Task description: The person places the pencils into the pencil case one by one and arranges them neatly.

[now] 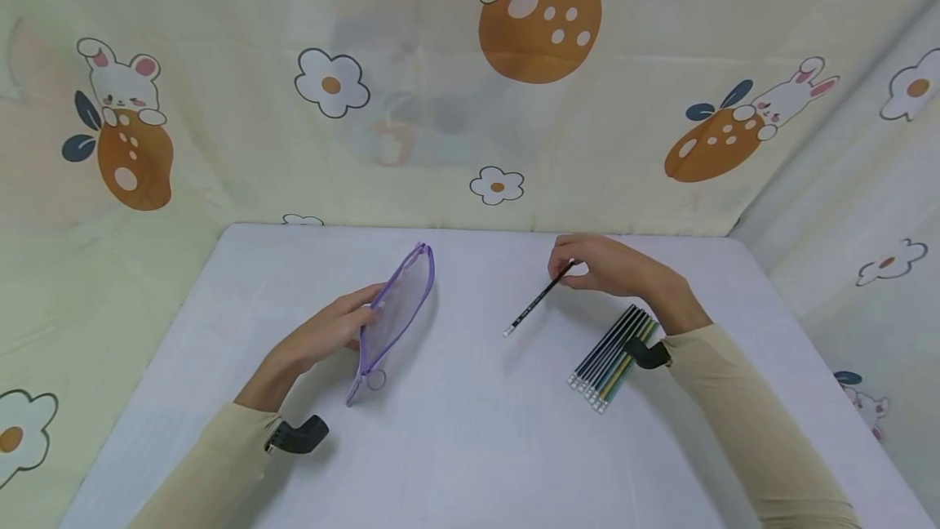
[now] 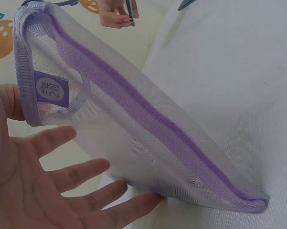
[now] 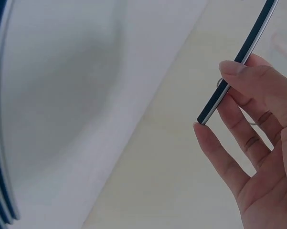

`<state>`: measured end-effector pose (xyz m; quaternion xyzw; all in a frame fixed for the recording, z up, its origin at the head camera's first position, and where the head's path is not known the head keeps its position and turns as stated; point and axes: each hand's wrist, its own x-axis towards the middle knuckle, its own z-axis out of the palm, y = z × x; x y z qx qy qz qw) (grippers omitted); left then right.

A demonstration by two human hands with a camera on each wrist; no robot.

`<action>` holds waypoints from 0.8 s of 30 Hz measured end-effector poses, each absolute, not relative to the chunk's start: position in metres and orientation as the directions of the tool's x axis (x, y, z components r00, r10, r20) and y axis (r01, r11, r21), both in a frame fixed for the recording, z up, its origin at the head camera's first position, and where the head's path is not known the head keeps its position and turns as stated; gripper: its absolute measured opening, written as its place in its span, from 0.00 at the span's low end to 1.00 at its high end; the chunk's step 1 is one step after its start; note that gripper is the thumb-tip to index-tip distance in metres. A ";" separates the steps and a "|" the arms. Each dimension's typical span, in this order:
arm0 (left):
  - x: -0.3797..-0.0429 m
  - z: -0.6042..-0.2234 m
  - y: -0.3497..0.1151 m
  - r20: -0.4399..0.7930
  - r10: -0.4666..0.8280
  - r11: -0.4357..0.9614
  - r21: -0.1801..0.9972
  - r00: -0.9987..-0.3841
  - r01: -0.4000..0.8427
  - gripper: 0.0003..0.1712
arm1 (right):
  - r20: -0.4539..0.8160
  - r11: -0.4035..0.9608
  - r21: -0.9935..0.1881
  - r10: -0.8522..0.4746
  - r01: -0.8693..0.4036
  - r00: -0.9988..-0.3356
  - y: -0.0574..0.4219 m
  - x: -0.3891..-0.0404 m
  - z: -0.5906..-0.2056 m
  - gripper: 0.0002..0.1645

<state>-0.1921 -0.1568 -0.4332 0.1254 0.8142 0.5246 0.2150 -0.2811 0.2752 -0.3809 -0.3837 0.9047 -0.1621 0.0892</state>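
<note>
My left hand (image 1: 323, 335) holds a mesh zip pouch (image 1: 400, 313) with purple edging above the left half of the table. The left wrist view shows the thumb at the pouch's edge beside a small purple label (image 2: 51, 89), the other fingers spread along its side. A ring hangs near the pouch's lower end. Over the table's far side, my right hand (image 1: 613, 266) pinches a dark pencil (image 1: 539, 302) between thumb and fingers. Its white-tipped end points down and left, towards the pouch. Below the right wrist lies a row of several pencils (image 1: 604, 357), side by side.
The white table (image 1: 470, 447) ends at a cream curtain (image 1: 411, 186) printed with bunnies and flowers. Another curtain (image 1: 822, 211) hangs along the right. Black wrist cameras (image 1: 299, 436) are strapped to both sleeves; the right one overlaps the pencil row in the head view.
</note>
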 end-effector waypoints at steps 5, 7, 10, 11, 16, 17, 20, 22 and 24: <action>-0.192 -0.433 -0.156 -0.224 0.431 0.415 0.910 -0.874 -0.029 0.36 | -0.019 0.647 -0.348 -0.729 -0.679 -0.685 0.266 -0.282 -0.377 0.12; -0.192 -0.433 -0.156 -0.223 0.431 0.417 0.909 -0.874 -0.026 0.36 | -0.011 0.646 -0.338 -0.730 -0.684 -0.683 0.262 -0.282 -0.376 0.11; -0.192 -0.433 -0.156 -0.223 0.432 0.418 0.908 -0.874 -0.025 0.36 | 0.004 0.637 -0.322 -0.739 -0.700 -0.674 0.256 -0.283 -0.372 0.11; -0.192 -0.433 -0.156 -0.224 0.432 0.419 0.907 -0.874 -0.025 0.36 | 0.011 0.632 -0.318 -0.743 -0.706 -0.670 0.254 -0.282 -0.371 0.11; -0.192 -0.434 -0.156 -0.221 0.437 0.421 0.907 -0.872 -0.019 0.36 | 0.039 0.608 -0.321 -0.758 -0.726 -0.651 0.243 -0.281 -0.362 0.10; -0.192 -0.434 -0.156 -0.220 0.437 0.423 0.906 -0.872 -0.016 0.36 | 0.042 0.606 -0.323 -0.758 -0.727 -0.650 0.240 -0.281 -0.361 0.10; -0.192 -0.434 -0.156 -0.216 0.441 0.426 0.905 -0.871 -0.009 0.36 | 0.052 0.602 -0.320 -0.760 -0.731 -0.648 0.234 -0.283 -0.358 0.10; -0.192 -0.433 -0.156 -0.215 0.444 0.427 0.904 -0.870 -0.006 0.36 | 0.061 0.599 -0.316 -0.761 -0.736 -0.646 0.230 -0.284 -0.356 0.09; -0.192 -0.433 -0.156 -0.217 0.445 0.426 0.905 -0.869 -0.008 0.36 | 0.081 0.584 -0.311 -0.770 -0.750 -0.633 0.226 -0.286 -0.355 0.09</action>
